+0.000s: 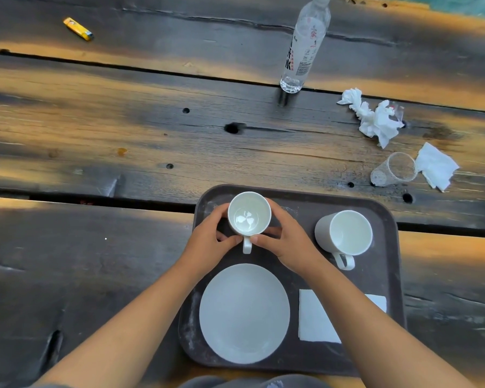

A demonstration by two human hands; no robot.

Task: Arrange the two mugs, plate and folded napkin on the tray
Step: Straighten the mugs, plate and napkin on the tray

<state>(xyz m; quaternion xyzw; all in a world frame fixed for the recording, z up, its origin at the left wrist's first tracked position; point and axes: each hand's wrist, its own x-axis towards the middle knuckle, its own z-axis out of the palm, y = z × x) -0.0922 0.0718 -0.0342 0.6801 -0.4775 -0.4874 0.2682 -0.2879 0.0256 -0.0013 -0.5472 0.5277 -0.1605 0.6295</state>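
A dark brown tray (387, 219) lies on the wooden table near me. At its far left corner stands a white mug (249, 215), handle toward me. My left hand (210, 242) and my right hand (287, 242) wrap around that mug from both sides. A second white mug (346, 232) stands at the tray's far right, untouched. The white plate (244, 313) rests on the tray's near left. Beside it on the right lies the folded white napkin (315, 317), partly covered by my right forearm.
A clear water bottle (305, 46) stands farther back. Crumpled tissues (373, 119), a tipped clear plastic cup (394, 169) and another tissue (436, 166) lie beyond the tray on the right. A yellow lighter (78, 28) sits far left.
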